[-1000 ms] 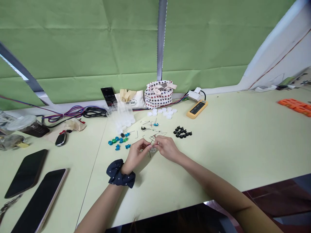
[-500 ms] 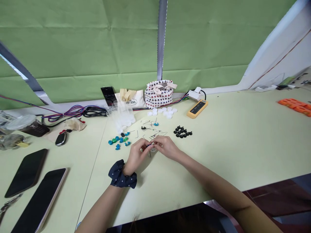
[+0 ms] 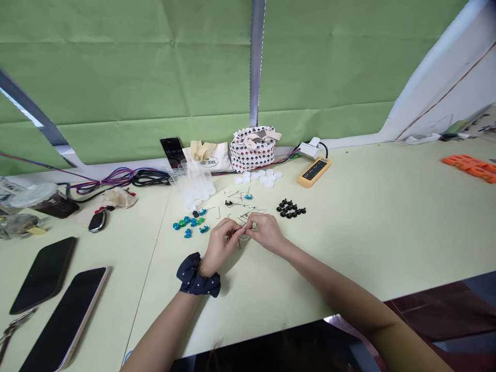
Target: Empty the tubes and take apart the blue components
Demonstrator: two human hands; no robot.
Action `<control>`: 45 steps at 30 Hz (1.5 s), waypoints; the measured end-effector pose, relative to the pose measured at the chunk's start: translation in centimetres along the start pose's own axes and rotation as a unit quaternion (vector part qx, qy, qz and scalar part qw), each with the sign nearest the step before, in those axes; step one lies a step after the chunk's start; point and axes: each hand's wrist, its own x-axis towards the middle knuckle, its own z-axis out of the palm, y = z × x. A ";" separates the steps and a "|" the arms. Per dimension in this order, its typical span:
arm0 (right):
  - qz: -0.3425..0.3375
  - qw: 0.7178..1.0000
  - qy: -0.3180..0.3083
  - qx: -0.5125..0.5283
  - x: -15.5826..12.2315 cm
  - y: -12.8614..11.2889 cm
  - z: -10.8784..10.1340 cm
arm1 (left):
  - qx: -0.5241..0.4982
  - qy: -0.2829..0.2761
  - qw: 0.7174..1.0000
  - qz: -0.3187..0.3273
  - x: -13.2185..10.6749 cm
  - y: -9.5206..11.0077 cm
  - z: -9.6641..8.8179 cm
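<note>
My left hand (image 3: 223, 240), with a dark dotted scrunchie at its wrist, is closed in a pinch. My right hand (image 3: 264, 232) meets it fingertip to fingertip, also pinching. What they grip is small and mostly hidden by the fingers; a thin dark sliver shows between the tips. Just below the fingertips are a small whitish round piece (image 3: 244, 237) and a short thin rod. Bent metal wires (image 3: 248, 211) lie scattered beyond my hands, with a blue clip-like part (image 3: 248, 196) and a black one (image 3: 228, 202) among them. Left of my hands sit several blue and green small parts (image 3: 194, 222).
Several black knobbed pieces (image 3: 289, 209) lie to the right. Clear plastic tubes (image 3: 191, 188) and white caps (image 3: 267, 178) are farther back. A yellow power strip (image 3: 314, 172), a patterned pouch (image 3: 253, 150) and a propped phone (image 3: 172, 152) line the back. Two phones (image 3: 64, 320) lie at left.
My right fingers have shifted slightly and a thin dark sliver now shows between the fingertips. Both hands stay together in the same place; the view has tilted a little.
</note>
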 end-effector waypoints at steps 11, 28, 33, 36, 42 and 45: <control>-0.082 0.989 -0.086 0.083 0.1 0.0 -0.8 | 0.049 0.009 0.998 0.027 0.0 0.0 -0.4; -0.003 0.979 -0.130 0.154 -0.3 0.0 -0.2 | 0.072 -0.017 0.996 0.057 -0.3 0.0 -0.2; 0.001 0.991 -0.114 0.066 -0.2 -0.1 -0.7 | 0.070 -0.018 0.996 0.054 -0.3 0.1 -0.2; -0.018 0.997 -0.076 -0.014 -0.1 -0.3 -1.1 | 0.045 -0.017 0.998 0.044 -0.2 0.3 -0.1; -0.007 0.998 -0.065 0.010 -0.1 -0.4 -1.1 | -0.073 -0.012 0.995 -0.067 0.0 0.0 0.1; -0.002 0.997 -0.075 0.007 0.0 0.0 -1.3 | -0.136 -0.018 0.982 -0.133 0.0 -0.3 0.0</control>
